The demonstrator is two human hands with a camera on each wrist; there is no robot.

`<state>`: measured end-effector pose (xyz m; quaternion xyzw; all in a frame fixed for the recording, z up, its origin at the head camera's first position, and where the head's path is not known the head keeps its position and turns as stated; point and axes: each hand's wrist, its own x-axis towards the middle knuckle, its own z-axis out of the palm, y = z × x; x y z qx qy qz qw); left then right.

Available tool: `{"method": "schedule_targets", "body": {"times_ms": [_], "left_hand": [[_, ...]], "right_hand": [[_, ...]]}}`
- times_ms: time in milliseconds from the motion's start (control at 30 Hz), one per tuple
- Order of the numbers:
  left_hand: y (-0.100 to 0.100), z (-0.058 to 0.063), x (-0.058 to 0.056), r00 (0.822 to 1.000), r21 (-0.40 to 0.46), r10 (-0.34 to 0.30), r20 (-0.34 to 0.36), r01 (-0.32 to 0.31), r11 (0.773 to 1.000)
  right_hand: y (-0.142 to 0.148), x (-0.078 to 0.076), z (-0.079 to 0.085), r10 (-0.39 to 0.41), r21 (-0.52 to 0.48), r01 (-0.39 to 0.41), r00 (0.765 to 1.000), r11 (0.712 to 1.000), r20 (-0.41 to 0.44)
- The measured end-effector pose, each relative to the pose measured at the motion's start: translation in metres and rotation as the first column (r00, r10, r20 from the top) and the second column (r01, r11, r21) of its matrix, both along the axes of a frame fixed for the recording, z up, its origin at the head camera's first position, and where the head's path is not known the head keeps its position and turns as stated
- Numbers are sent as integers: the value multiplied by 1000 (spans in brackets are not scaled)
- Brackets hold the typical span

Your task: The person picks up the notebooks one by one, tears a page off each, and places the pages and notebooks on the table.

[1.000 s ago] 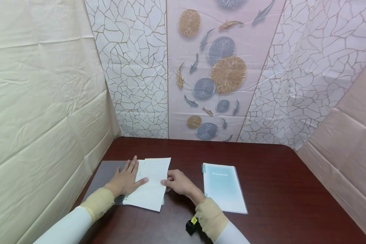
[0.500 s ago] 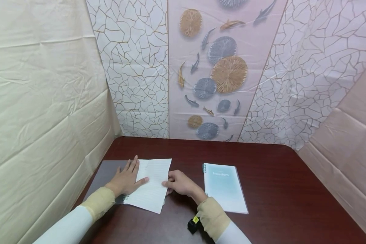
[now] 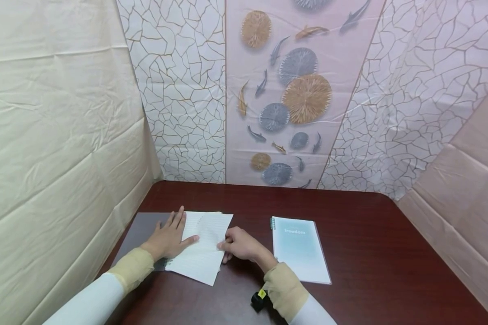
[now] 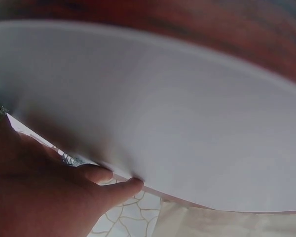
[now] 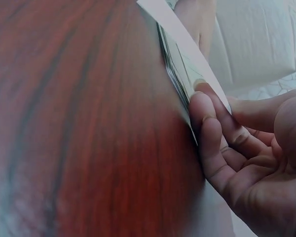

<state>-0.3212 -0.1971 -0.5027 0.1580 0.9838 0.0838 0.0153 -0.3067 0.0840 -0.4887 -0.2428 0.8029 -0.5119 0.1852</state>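
Observation:
An opened ring-bound notebook point(image 3: 125, 234) lies at the table's left, its dark cover folded out to the left. My left hand point(image 3: 167, 240) rests on it, fingers spread and straight, thumb reaching over the lined paper. A lined page point(image 3: 205, 253) with holes along its left side sits tilted over the pages beneath. My right hand point(image 3: 241, 243) pinches this page's right edge. In the right wrist view, the thumb lies above the page point(image 5: 187, 44) and curled fingers point(image 5: 202, 106) lie below it, beside the stacked pages. Pale paper point(image 4: 153, 113) fills much of the left wrist view beyond the left hand point(image 4: 54, 192).
A second ring-bound notebook point(image 3: 298, 250), pale teal and marked "freedom", lies closed on the dark red table point(image 3: 370, 253) to the right. A small black object with a yellow label point(image 3: 258, 300) is by the right wrist. Cloth walls point(image 3: 179, 99) surround the table's far side and flanks.
The page's top right corner has shifted slightly right and down, and its row of holes has moved right. The left hand stays in place; the right hand has moved very slightly right.

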Motion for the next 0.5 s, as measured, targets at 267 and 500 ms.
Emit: {"method": "schedule_targets", "body": {"times_ms": [267,500], "left_hand": [[2,0,-1,1000,-5,-12,13,12,1000],[0,1,0,1000,-28,-11,26,12,1000]], "right_hand": [[2,8,2,-59,-11,59,997,998,56],[21,14,10,-116,8,117,993,993,-19]]}}
